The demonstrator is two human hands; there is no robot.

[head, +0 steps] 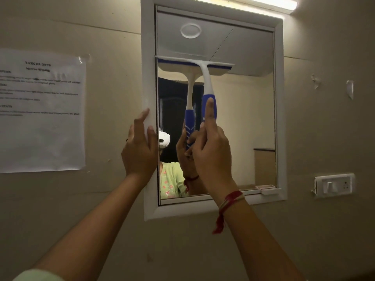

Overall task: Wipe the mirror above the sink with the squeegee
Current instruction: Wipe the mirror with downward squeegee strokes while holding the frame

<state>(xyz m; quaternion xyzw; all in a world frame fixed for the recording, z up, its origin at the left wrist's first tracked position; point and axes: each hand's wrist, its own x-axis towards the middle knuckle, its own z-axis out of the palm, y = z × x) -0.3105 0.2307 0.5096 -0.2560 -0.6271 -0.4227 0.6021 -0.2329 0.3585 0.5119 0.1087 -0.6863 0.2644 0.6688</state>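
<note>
Head view: squeegee point(203, 78) is on the mirror point(243, 118), blade horizontal in the upper third of the glass. Blade's left end sits right at the inner edge of the white frame point(149, 57); its right end stops past mid-glass, well short of the right frame edge — that whole right strip is uncovered by the blade.

Right hand point(211, 155) is wrapped around the blue grip, index finger laid straight up along the handle, the other fingers curled round it. Red thread band on that wrist. Handle runs nearly vertical, white neck up to the blade.

Left hand point(140, 147) is spread flat on the frame's left side, holding nothing — fingertips lapping the inner edge next to the glass, just left of the handle and below the blade's left end.

Room: glass continues from blade down to the bottom frame, where a small white tab point(271, 191) sits at the lower right corner. Above the blade, a shorter band of glass up to the top frame, with a tube light point(253, 5) right over it.

Wall: taped paper sheet point(40, 110) to the left, switch plate point(334, 185) low right, both clear of the frame.
</note>
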